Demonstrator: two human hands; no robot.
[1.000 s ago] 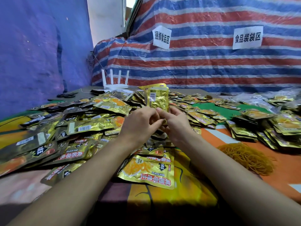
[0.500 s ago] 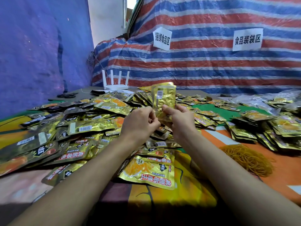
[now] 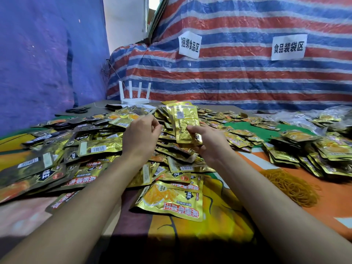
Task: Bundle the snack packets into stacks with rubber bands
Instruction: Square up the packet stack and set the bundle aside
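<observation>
The right hand (image 3: 207, 141) gripped a stack of gold snack packets (image 3: 187, 123) upright, thumb across the front. Just to its left and not touching the stack, the left hand (image 3: 142, 136) had its fingers curled with the tips together; whether they pinched anything could not be told. Loose packets (image 3: 95, 147) covered the table (image 3: 322, 212) beneath both hands, and a pile of rubber bands (image 3: 289, 185) lay right of the right forearm.

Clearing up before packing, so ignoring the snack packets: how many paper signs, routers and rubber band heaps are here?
Paper signs: 2
White router: 1
Rubber band heap: 1
Total: 4
</observation>
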